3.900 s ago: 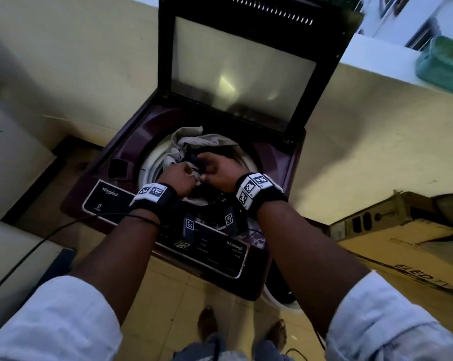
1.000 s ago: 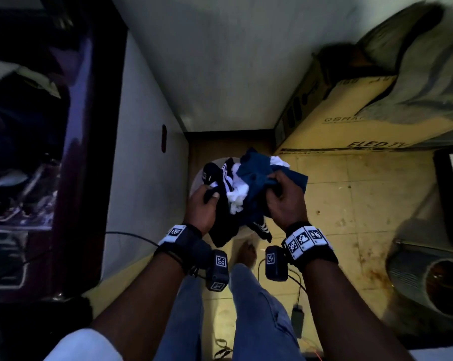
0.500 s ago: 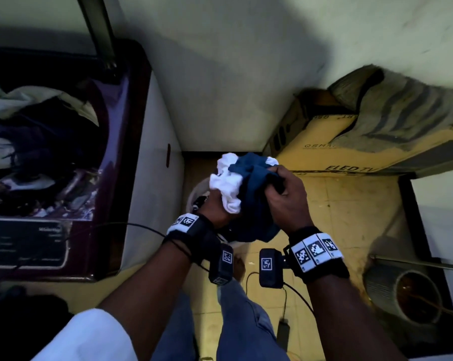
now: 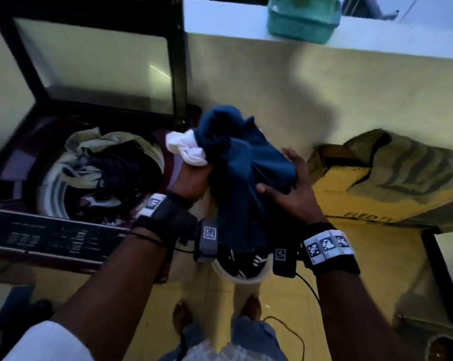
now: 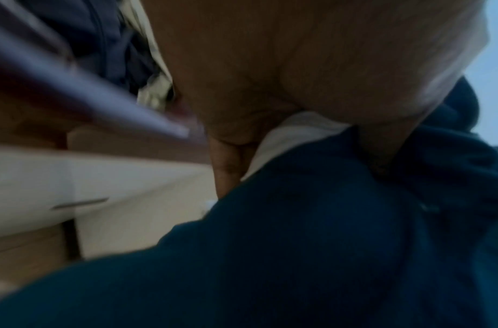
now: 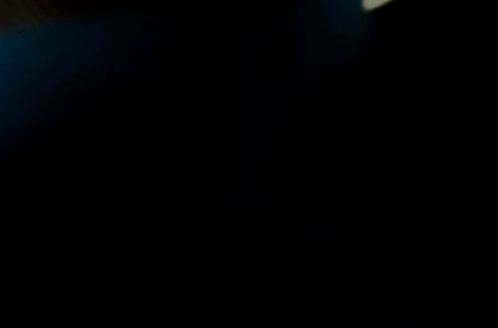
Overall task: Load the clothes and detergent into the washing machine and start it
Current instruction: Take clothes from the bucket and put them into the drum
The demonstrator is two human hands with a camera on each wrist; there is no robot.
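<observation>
The top-loading washing machine [image 4: 19, 162] stands at the left with its lid [image 4: 95, 61] raised and pale and dark clothes [image 4: 102, 162] in the drum. A bundle of dark blue cloth [image 4: 246, 165] and white cloth [image 4: 188, 149] hangs in the air just right of the drum, over the machine's right edge. My left hand [image 4: 191, 181] grips the bundle from below left. My right hand [image 4: 293, 194] presses on its right side with fingers stretched out. In the left wrist view the blue cloth [image 5: 298, 244] fills the frame below my left hand [image 5: 270, 66]. The right wrist view is dark.
A white bucket [image 4: 246, 280] with dark striped clothes [image 4: 235, 259] sits on the floor under the bundle. A cardboard box [image 4: 363, 194] with a striped sack [image 4: 407, 162] lies to the right. A teal tub [image 4: 303, 19] stands on the ledge. A cable [image 4: 298, 334] crosses the floor.
The bundle has risen from the bucket and moved left toward the open machine. My right hand's fingers have spread from a grip to a flat press.
</observation>
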